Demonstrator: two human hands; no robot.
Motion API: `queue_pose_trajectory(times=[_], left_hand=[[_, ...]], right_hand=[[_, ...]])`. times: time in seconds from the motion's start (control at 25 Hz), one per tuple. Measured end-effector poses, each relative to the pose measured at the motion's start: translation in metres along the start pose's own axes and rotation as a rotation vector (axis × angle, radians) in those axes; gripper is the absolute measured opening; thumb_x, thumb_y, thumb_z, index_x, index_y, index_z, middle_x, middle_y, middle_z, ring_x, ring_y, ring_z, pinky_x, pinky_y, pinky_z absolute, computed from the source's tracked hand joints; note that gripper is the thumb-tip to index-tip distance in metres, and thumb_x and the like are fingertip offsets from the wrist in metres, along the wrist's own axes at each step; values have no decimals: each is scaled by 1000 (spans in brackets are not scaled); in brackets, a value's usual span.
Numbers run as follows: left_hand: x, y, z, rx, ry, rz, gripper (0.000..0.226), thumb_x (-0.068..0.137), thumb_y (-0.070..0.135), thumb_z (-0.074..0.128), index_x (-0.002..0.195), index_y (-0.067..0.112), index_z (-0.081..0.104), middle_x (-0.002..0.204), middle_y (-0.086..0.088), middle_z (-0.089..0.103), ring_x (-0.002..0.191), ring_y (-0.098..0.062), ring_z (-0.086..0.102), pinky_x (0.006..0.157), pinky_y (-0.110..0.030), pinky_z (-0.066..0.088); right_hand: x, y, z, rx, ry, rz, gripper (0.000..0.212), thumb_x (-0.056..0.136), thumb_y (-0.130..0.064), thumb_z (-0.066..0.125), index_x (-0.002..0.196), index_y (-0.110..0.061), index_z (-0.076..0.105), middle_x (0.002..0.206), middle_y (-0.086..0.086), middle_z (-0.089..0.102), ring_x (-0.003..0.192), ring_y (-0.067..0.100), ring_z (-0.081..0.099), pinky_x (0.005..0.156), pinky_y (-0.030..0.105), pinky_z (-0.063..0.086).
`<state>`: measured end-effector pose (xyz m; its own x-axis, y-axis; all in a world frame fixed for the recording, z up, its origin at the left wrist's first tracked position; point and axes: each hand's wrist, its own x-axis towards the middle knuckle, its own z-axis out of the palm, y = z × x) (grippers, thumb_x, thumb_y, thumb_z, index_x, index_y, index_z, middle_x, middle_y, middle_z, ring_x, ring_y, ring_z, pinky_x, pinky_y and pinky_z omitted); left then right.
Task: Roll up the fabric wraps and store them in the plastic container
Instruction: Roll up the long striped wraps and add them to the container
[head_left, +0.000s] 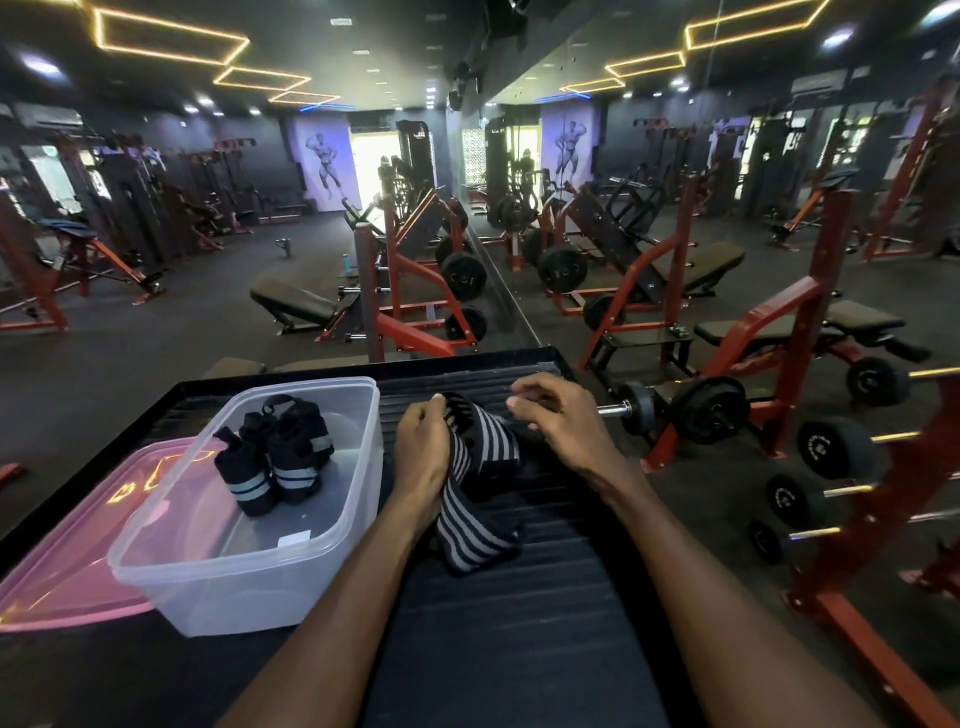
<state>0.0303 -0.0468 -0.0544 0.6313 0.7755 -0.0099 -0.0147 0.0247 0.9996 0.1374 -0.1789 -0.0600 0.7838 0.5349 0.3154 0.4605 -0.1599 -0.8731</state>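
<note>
A black fabric wrap with grey stripes lies bunched on the black ribbed tabletop, its tail trailing toward me. My left hand grips its upper end from the left. My right hand pinches the same end from the right, fingers curled. To the left stands a clear plastic container, open, with rolled black wraps with grey bands inside.
A pink translucent lid lies under and left of the container. A red dumbbell rack stands close on the right. Benches, weight plates and a mirror wall fill the gym beyond the table's far edge.
</note>
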Motion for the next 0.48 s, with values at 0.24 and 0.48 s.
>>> queue_pose_trajectory(times=[0.24, 0.48], left_hand=[[1, 1, 1, -233, -54, 114, 18, 93, 28, 65, 93, 10, 71, 94, -14, 74, 90, -29, 71, 88, -44, 55], [1, -2, 3, -40, -256, 47, 26, 85, 19, 72, 110, 12, 68, 99, -7, 75, 90, -19, 72, 78, -28, 56]], right_hand=[[-18, -17, 44, 87, -184, 42, 58, 80, -43, 74, 132, -28, 51, 118, -11, 67, 107, 3, 63, 93, 27, 51], [-6, -18, 37, 412, 308, 133, 16, 91, -6, 62, 101, -19, 65, 99, 2, 71, 94, 17, 69, 84, 33, 56]])
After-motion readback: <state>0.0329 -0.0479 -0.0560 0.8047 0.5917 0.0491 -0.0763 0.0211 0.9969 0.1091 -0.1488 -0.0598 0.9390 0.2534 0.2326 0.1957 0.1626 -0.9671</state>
